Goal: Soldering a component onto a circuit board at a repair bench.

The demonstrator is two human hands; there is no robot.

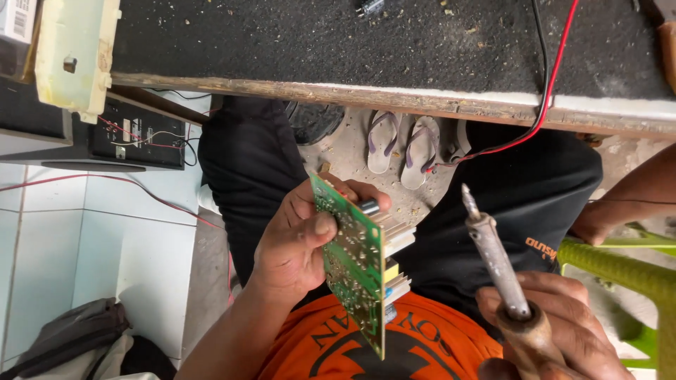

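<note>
Two hands are in play as we look down into our lap. Our left hand sits at centre frame, its fingers wrapped round a green circuit board held on edge, solder side turned to the left, thumb pressed flat on that face. On the board's right side we can see pale metal heat-sink fins and a dark cylindrical part near the top edge.

Lower right, our right hand has its fingers closed round the wooden handle of a soldering iron. The iron's shaft rises up and to the left, and its tip stands near the board yet clearly apart from it, off to the component side.

Across the top of the frame runs the table, dark and gritty, with a raw wooden edge. A red and black wire pair drops over that edge toward our lap. Below the edge, on the floor, a pair of sandals lies side by side. Upper left there is a cream plastic casing, and at the right edge a green plastic chair.

We judge this as the lining-up step: board presented, iron ready, no contact. Any touch would call for swinging the tip round to the solder face, or turning the board toward it, while the left grip keeps steady.
</note>
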